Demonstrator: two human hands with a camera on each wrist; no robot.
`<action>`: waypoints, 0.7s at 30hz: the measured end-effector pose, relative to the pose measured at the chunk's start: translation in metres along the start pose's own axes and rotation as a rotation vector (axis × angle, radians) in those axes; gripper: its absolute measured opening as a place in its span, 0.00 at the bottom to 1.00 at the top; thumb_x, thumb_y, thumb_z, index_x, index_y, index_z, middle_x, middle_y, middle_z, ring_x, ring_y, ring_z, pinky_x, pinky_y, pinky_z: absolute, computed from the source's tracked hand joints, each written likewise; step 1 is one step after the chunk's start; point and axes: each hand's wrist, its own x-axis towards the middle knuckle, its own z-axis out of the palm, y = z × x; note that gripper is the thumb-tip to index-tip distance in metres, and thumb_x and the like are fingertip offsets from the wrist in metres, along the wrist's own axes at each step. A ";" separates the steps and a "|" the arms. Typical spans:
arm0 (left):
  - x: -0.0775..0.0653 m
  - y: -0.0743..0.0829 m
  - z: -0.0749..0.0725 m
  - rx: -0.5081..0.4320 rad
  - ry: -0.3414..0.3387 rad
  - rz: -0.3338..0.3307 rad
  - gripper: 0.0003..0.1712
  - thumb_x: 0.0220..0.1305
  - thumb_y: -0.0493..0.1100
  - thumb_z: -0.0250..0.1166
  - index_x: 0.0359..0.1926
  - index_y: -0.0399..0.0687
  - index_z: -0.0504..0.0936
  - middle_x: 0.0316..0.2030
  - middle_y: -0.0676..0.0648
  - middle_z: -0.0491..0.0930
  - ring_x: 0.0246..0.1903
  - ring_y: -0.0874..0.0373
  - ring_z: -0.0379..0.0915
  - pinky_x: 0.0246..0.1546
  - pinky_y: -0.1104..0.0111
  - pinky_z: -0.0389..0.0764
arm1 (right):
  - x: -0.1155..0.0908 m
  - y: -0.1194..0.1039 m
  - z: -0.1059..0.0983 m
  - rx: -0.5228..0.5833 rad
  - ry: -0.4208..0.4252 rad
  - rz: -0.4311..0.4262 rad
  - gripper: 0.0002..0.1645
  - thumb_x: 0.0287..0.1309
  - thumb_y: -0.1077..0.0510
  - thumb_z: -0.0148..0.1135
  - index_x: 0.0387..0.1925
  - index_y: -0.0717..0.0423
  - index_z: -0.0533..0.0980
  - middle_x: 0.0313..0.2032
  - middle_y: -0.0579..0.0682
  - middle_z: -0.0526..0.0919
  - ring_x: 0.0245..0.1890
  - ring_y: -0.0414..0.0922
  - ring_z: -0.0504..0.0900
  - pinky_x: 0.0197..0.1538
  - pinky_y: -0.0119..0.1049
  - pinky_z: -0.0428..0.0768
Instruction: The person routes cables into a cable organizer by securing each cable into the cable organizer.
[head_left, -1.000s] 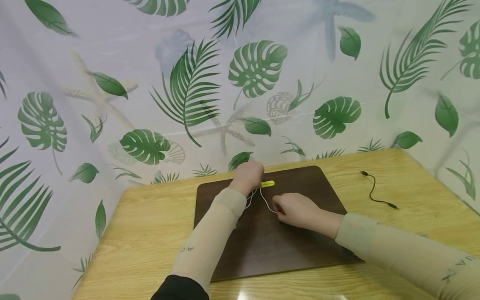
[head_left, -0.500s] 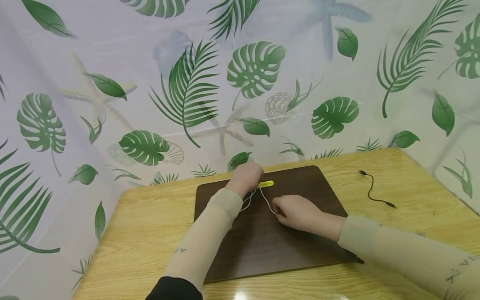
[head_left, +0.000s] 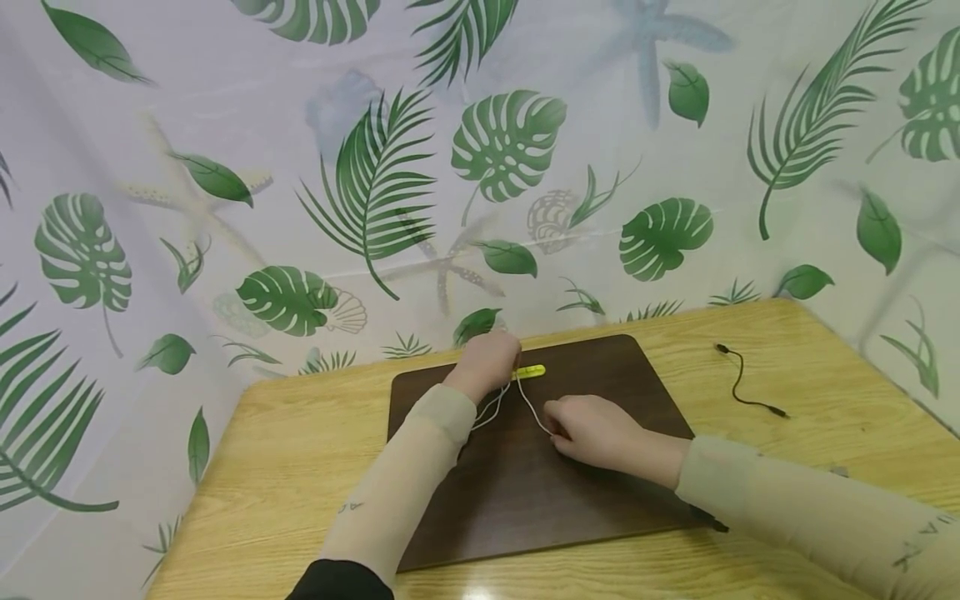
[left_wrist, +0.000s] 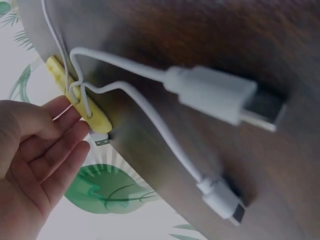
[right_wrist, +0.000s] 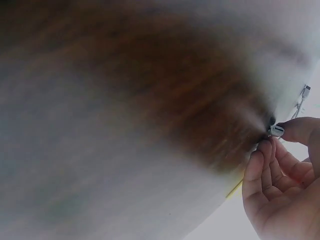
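A yellow cable clip (left_wrist: 99, 120) sits near the far edge of the dark brown board (head_left: 525, 508), with white cables running through its slots. My left hand (head_left: 489, 362) grips this clip at the far side, its fingertips against the edge in the left wrist view. Two white plugs, a large USB plug (left_wrist: 215, 95) and a smaller plug (left_wrist: 223, 201), lie over the board; another USB plug (left_wrist: 100, 138) pokes out behind the clip. My right hand (head_left: 596, 429) pinches the end of a white cable (head_left: 531, 407), whose small plug (right_wrist: 276, 131) shows between thumb and fingers in the right wrist view.
A short black cable (head_left: 737, 383) lies on the wooden table (head_left: 292, 467) to the right of the board. Behind the table hangs a white leaf-patterned cloth (head_left: 420, 192). The right forearm crosses the board's right edge.
The head view has shifted slightly. Both hands keep their holds, and the right hand has moved very little, with the white cable still running from the clip to it.
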 end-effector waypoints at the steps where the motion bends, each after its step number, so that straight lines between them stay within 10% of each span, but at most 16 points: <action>1: -0.001 -0.001 0.000 -0.007 0.002 0.004 0.22 0.72 0.33 0.62 0.19 0.55 0.74 0.21 0.57 0.69 0.25 0.60 0.61 0.28 0.66 0.67 | -0.001 0.000 -0.001 -0.008 0.001 -0.003 0.15 0.62 0.62 0.73 0.27 0.49 0.73 0.24 0.42 0.75 0.23 0.36 0.69 0.29 0.32 0.71; 6: -0.007 -0.003 -0.004 -0.021 0.008 0.023 0.12 0.71 0.36 0.63 0.32 0.53 0.89 0.32 0.56 0.87 0.31 0.61 0.75 0.38 0.64 0.81 | -0.004 -0.002 -0.004 -0.047 0.014 -0.007 0.14 0.62 0.61 0.73 0.27 0.48 0.75 0.25 0.43 0.76 0.24 0.36 0.71 0.30 0.33 0.72; 21: -0.015 -0.012 -0.005 0.046 0.035 0.063 0.13 0.75 0.39 0.60 0.37 0.55 0.91 0.38 0.54 0.90 0.38 0.58 0.85 0.44 0.58 0.86 | -0.013 0.003 -0.012 -0.067 0.028 -0.010 0.13 0.59 0.53 0.77 0.28 0.47 0.78 0.27 0.41 0.72 0.24 0.35 0.67 0.28 0.30 0.68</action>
